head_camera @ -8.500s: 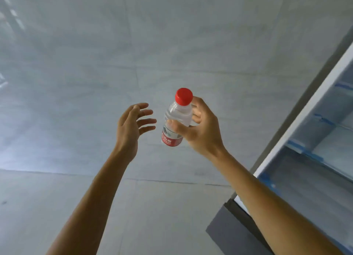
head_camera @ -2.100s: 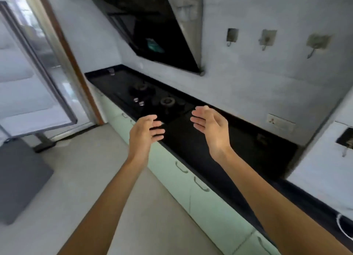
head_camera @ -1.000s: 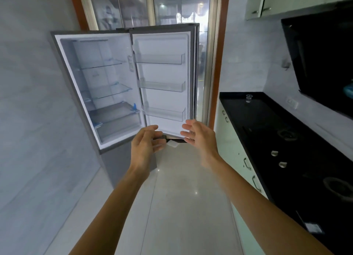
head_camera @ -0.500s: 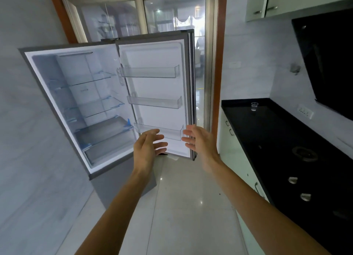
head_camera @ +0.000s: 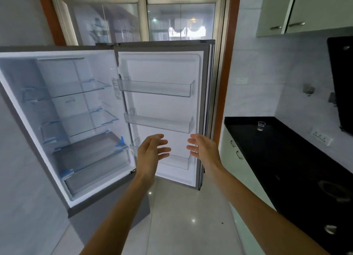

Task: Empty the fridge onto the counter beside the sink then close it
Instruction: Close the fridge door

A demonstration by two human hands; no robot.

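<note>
The grey fridge [head_camera: 24,159] stands at the left with its door [head_camera: 162,67] swung wide open toward me. Its glass shelves [head_camera: 80,88], bottom drawer [head_camera: 91,159] and clear door bins [head_camera: 154,87] hold nothing that I can see. My left hand [head_camera: 150,151] and my right hand [head_camera: 203,149] are raised in front of the lower part of the door, palms facing each other, fingers apart, holding nothing. Neither hand touches the fridge.
A black counter [head_camera: 277,155] with a stove burner [head_camera: 332,189] runs along the right over pale green cabinets [head_camera: 235,159]. A small clear cup [head_camera: 261,125] stands at its far end. Glass sliding doors [head_camera: 179,19] are behind the fridge. Tiled floor [head_camera: 189,216] lies between.
I have turned from the counter to the fridge and come closer; the fridge now looms larger. Both hands stay open and raised, a bit nearer the door.
</note>
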